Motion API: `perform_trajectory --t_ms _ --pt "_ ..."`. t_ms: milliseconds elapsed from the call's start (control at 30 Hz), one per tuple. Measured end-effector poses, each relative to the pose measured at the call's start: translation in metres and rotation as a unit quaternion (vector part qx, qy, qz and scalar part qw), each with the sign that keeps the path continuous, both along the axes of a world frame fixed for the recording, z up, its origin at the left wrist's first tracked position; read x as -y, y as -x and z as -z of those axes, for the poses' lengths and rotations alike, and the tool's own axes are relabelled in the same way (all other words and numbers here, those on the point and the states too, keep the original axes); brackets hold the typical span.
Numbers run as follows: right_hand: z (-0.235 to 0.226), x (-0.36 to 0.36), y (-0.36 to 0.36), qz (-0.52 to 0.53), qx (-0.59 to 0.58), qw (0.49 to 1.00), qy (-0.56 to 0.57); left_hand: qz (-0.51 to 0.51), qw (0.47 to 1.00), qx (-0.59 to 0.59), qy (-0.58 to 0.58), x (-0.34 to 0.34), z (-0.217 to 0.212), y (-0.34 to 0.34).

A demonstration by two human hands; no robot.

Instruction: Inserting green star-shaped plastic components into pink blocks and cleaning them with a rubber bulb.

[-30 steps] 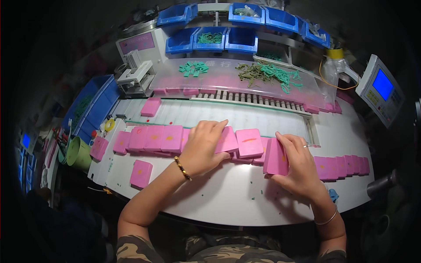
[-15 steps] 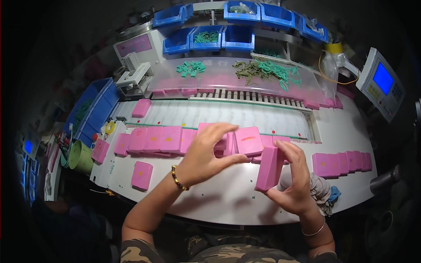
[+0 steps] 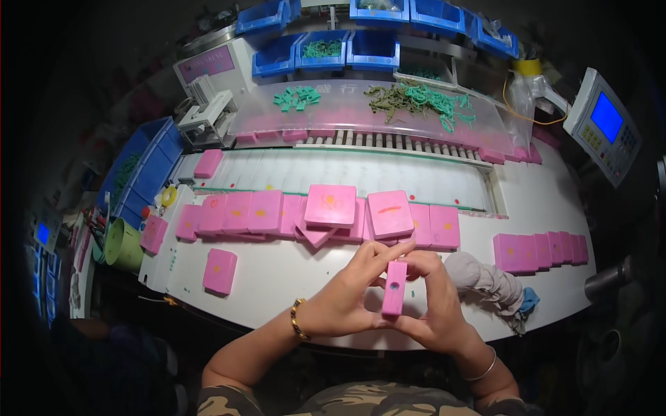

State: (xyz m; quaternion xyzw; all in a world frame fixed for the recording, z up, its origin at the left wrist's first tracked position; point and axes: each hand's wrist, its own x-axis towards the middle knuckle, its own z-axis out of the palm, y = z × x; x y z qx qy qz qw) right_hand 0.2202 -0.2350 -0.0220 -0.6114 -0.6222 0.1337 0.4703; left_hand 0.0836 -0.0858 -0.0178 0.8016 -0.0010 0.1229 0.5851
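Observation:
Both hands hold one pink rectangular block (image 3: 395,288) on edge, close to my body above the white table's front edge (image 3: 277,305). My left hand (image 3: 347,298) grips its left side, with a finger reaching over the top. My right hand (image 3: 433,305) wraps its right side. The block's narrow face shows a small dark hole. Just beyond the hands lies a row of flat pink blocks (image 3: 263,211), with two stacked loosely on top (image 3: 331,204) (image 3: 390,213).
A lone pink block (image 3: 220,270) lies left of my hands, and a short row of pink blocks (image 3: 538,249) lies to the right. A grey cloth (image 3: 489,281) sits by my right hand. Behind are a slatted conveyor (image 3: 388,142), green parts (image 3: 416,97), blue bins (image 3: 326,48), a control panel (image 3: 605,125) and a green cup (image 3: 125,243).
My left hand left the block row and joined my right hand on the pink block, which came toward my body and turned narrow face up.

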Motion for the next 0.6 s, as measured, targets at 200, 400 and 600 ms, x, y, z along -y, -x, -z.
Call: perform_trajectory --t_ms 200,400,600 --pt "-0.014 0.002 0.001 -0.049 0.062 0.997 0.025 0.039 0.999 0.018 0.013 -0.015 0.003 0.011" --pt "-0.002 -0.001 -0.008 -0.053 -0.282 0.958 0.016 -0.095 0.986 0.083 0.107 -0.002 0.018 0.012" --pt "0.002 -0.009 -0.006 0.023 -0.481 0.876 0.023 -0.116 0.97 0.17 0.127 0.022 0.026 0.003"
